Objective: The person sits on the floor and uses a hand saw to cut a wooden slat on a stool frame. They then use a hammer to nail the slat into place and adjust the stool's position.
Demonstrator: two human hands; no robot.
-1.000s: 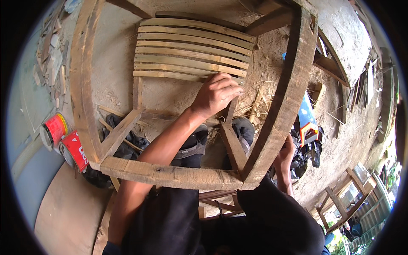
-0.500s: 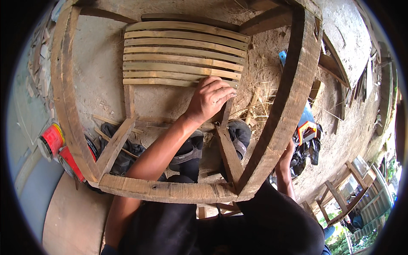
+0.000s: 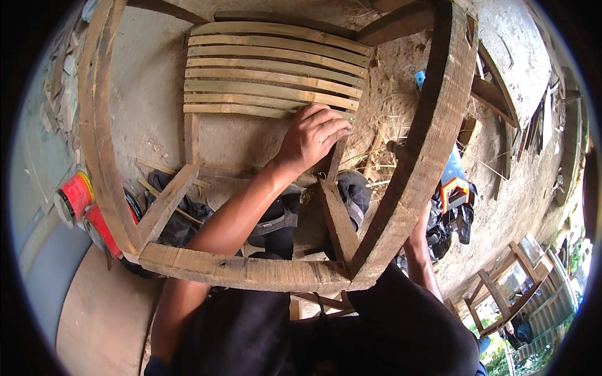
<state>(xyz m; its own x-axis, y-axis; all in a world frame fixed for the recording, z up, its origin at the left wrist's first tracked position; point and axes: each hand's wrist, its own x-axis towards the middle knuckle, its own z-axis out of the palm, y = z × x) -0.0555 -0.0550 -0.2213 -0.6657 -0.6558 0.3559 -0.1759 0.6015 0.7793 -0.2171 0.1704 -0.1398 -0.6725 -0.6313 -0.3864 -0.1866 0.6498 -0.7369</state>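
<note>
The left hand (image 3: 313, 136) curled at the right end of the lowest slat (image 3: 235, 109), seen through the wooden frame (image 3: 241, 269); its grip couldn't be told. The frame partly hid the right hand (image 3: 419, 232), its grip unclear.

A beam of the wooden frame (image 3: 420, 163) hid most of the right hand (image 3: 419, 231) from us, along with anything its fingers held. Past that beam we saw a dark blunt knob (image 3: 394, 146), the rest of it covered. The left hand (image 3: 313, 136) blocked part of the nearest slat, and whether its fingertips gripped anything was too small for us to tell. We saw the saw (image 3: 453, 166) partly covered too, and the frame's far end cut off by the upper edge.
</note>
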